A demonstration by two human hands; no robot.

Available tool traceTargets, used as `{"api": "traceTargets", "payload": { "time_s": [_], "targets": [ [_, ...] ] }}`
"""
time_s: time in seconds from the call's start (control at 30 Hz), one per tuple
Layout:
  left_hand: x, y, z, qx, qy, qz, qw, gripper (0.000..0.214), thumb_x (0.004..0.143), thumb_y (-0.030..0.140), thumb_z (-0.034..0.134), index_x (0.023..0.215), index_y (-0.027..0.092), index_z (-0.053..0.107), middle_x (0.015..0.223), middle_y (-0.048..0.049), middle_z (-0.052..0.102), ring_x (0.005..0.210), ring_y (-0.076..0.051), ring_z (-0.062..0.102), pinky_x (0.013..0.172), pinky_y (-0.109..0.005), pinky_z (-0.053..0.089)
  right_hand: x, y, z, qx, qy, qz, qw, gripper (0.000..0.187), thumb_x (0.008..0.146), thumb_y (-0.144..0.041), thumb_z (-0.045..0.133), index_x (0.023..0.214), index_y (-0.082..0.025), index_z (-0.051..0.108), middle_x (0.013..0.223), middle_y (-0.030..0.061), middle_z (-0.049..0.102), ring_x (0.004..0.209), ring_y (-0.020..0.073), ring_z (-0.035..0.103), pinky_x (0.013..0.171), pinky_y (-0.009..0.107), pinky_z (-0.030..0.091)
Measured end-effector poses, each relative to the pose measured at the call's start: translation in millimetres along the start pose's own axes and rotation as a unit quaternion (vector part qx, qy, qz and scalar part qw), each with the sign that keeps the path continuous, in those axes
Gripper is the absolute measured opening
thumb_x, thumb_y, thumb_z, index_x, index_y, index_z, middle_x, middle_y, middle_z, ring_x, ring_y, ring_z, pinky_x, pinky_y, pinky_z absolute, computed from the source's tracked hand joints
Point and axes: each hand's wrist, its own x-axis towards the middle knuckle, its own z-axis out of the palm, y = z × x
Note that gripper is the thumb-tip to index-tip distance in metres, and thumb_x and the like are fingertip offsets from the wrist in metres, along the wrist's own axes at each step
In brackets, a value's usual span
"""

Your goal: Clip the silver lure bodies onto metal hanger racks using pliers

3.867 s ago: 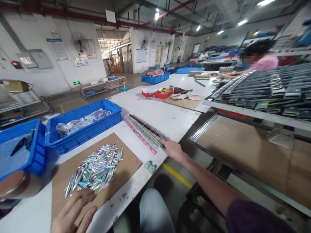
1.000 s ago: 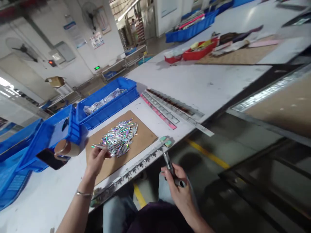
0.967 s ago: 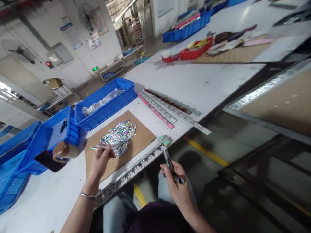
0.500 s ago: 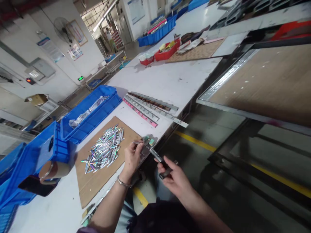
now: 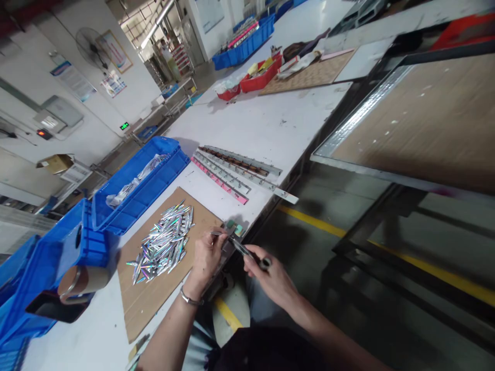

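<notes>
My left hand (image 5: 204, 257) is closed in a pinch on a slim silver lure-shaped piece (image 5: 215, 233), mostly hidden by the fingers. My right hand (image 5: 270, 273) wraps round a pen-like metal tool (image 5: 240, 247) with a dark handle, its rear end facing up toward me. The tool's tip points at the left fingertips; whether it touches the piece I cannot tell. Left of both hands, a heap of shiny spindle-shaped lure pieces (image 5: 164, 242) lies on a cardboard sheet (image 5: 141, 317). Small green blocks (image 5: 237, 230) sit at the table edge just beyond the hands.
Slotted metal strips (image 5: 247, 167) and a pink strip (image 5: 220, 180) lie farther up the white table (image 5: 286, 118). Blue crates (image 5: 135, 206), a mug (image 5: 87, 281) and a phone (image 5: 48, 307) are on the left. A cardboard-topped stand (image 5: 425, 118) is at right.
My right hand has rolled over, turning the tool's rear end up toward me. Both hands stay close together, the left still pinching. The view has shifted slightly.
</notes>
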Motion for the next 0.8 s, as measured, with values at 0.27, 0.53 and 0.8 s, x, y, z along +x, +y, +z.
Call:
{"api": "traceTargets", "payload": {
  "time_s": [0.27, 0.53, 0.8],
  "targets": [
    [3, 4, 6.4, 0.048, -0.008, 0.045, 0.998, 0.014, 0.1, 0.022, 0.054, 0.093, 0.021, 0.065, 0.092, -0.0049, 0.073, 0.084, -0.017, 0.07, 0.077, -0.027, 0.054, 9, 3, 1, 0.013, 0.005, -0.01, 1.0, 0.041, 0.094, -0.06, 0.055, 0.103, -0.023, 0.072, 0.072, 0.0036, 0.067, 0.061, 0.0178, 0.06, 0.058, 0.029, 0.049],
    [-5, -5, 19.0, 0.069, 0.033, 0.081, 0.994, 0.019, 0.104, 0.027, 0.05, 0.095, 0.019, 0.064, 0.089, -0.0056, 0.071, 0.083, -0.017, 0.067, 0.078, -0.029, 0.053, 6, -7, -17, -0.228, -0.002, -0.117, 0.967, 0.029, 0.098, -0.041, 0.054, 0.115, -0.025, 0.07, 0.077, 0.0042, 0.071, 0.069, 0.0193, 0.065, 0.065, 0.029, 0.049],
    [-3, -4, 17.1, 0.067, 0.025, 0.067, 0.995, 0.017, 0.104, 0.025, 0.05, 0.096, 0.02, 0.065, 0.09, -0.0053, 0.071, 0.083, -0.017, 0.067, 0.077, -0.029, 0.053, -6, -18, -17, -0.486, 0.034, -0.275, 0.829, 0.029, 0.104, -0.028, 0.044, 0.125, -0.024, 0.062, 0.094, 0.0055, 0.076, 0.08, 0.0214, 0.069, 0.07, 0.032, 0.046]
  ]
}}
